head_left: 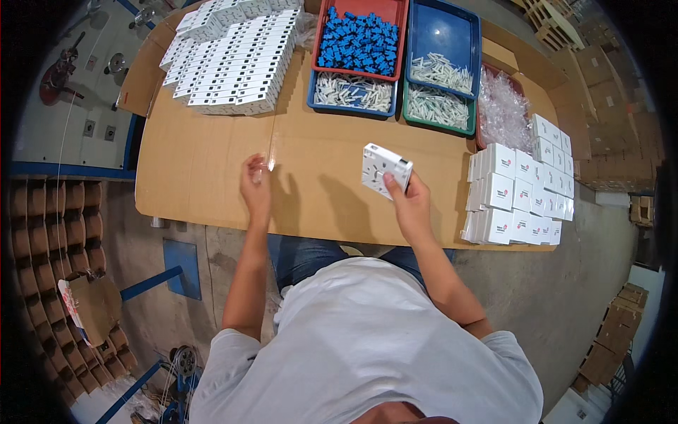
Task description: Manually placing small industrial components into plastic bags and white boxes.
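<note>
My right hand (pixel 413 201) grips a flat white box (pixel 381 169) above the cardboard-covered table, its thumb pressed on the face. Dark printed marks cover that face, and a dark patch shows at the box's upper right corner. To the left, my left hand (pixel 256 189) is raised over the table with its fingers curled around a small clear plastic piece (pixel 259 169). Its exact shape is hard to make out. The two hands are well apart.
Rows of white boxes (pixel 236 63) stand at the back left. A red tray (pixel 358 74) of blue parts and blue trays (pixel 441 88) of small white parts are at the back. Clear plastic bags (pixel 503 106) fill another tray. White boxes (pixel 519 194) are stacked at the right.
</note>
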`<state>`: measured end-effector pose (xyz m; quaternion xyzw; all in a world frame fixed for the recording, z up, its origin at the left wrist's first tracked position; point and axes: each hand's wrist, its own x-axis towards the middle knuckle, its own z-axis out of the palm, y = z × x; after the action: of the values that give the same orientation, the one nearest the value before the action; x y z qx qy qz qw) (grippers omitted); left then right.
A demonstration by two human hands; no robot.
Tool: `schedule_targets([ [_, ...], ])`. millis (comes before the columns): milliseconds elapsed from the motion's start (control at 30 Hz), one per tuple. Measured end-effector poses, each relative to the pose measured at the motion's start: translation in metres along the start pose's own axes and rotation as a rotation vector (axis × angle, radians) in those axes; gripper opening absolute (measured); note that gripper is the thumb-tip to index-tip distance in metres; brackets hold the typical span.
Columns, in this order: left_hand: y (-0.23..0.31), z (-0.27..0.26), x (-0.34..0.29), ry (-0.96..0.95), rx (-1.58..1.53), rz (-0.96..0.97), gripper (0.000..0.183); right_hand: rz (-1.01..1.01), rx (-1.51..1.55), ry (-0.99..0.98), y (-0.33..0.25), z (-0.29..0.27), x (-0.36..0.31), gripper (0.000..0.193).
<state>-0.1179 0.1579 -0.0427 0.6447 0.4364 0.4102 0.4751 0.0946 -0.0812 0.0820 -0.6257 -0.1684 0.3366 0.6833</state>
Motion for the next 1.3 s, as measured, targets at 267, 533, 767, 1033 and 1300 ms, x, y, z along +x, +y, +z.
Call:
schedule_targets([
  [267, -0.029, -0.026, 0.010, 0.160, 0.737, 0.182, 0.033, 0.523, 1.205, -0.100, -0.045, 0.009, 0.013, 0.027],
  [533, -0.011, -0.031, 0.015, 0.207, 0.864, 0.136, 0.035, 0.449, 1.043, -0.342, -0.047, 0.032, 0.024, 0.031],
  [767, -0.006, -0.025, 0.011, 0.194, 0.899, 0.169, 0.050, 0.065, -0.570, -0.151, 0.019, 0.030, 0.079, 0.027],
  [1033, -0.002, -0.033, 0.015, 0.180, 0.899, 0.082, 0.051, -0.408, -0.517, -0.310, 0.007, 0.142, 0.240, 0.026],
  [1300, -0.003, -0.024, 0.021, 0.158, 0.894, 0.092, 0.051, -0.709, -0.623, -0.145, 0.017, 0.294, 0.436, 0.043],
])
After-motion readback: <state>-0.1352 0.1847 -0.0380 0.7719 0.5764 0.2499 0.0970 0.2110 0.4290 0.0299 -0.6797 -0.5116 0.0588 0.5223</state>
